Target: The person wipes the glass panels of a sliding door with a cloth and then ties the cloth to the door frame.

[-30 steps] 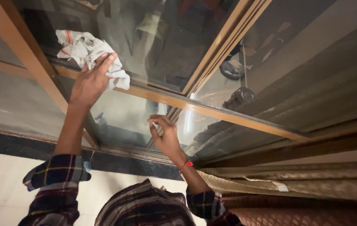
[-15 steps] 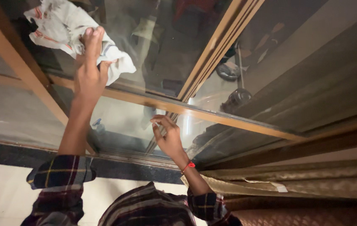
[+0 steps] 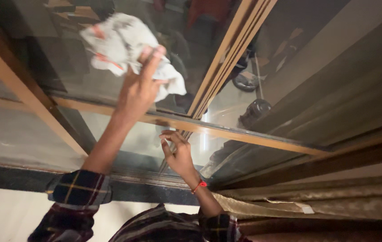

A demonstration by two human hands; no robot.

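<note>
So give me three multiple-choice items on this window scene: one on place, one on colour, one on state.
1. Where is the cloth?
A. pressed on the upper glass pane
B. on the floor
C. draped over the curtain

2. What colour is the band on the right wrist?
A. blue
B. red
C. white

3. How is the right hand?
A. gripping the cloth
B. bare, fingers loosely curled near the glass
C. out of view

A: the left hand presses it to the pane.
B: the wristband is red.
B: it holds nothing.

Head camera faces the window (image 3: pixel 110 54) closely.
</note>
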